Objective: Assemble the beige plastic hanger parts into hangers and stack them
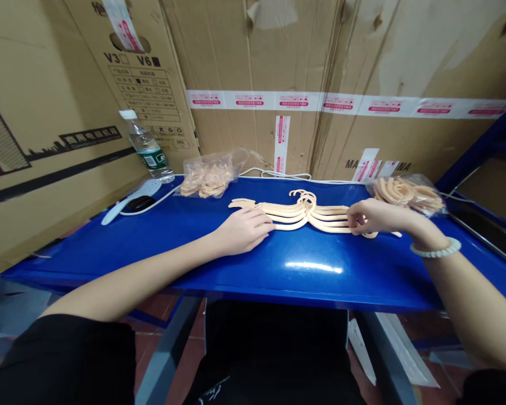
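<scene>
Several cream-coloured clothes hangers [290, 226] lie close together in a row on the blue table, their hooks [307, 198] bunched at the middle and pointing away from me. My left hand [245, 229] rests over their left ends, its fingers bent and closed around them. At the right ends, my right hand [373, 216] pinches the hangers between thumb and fingers. Both hands partly hide the arm ends, so I cannot tell how many hangers each hand grips. A pale beaded bracelet circles my right wrist.
Clear plastic bags of cream pieces lie at back left [208, 175] and back right [407, 193]. A water bottle [149, 149], a pale hairbrush [130, 199] and a white cable [278, 175] sit left and behind. A phone [489, 233] lies far right. Cardboard boxes [253, 67] stand behind.
</scene>
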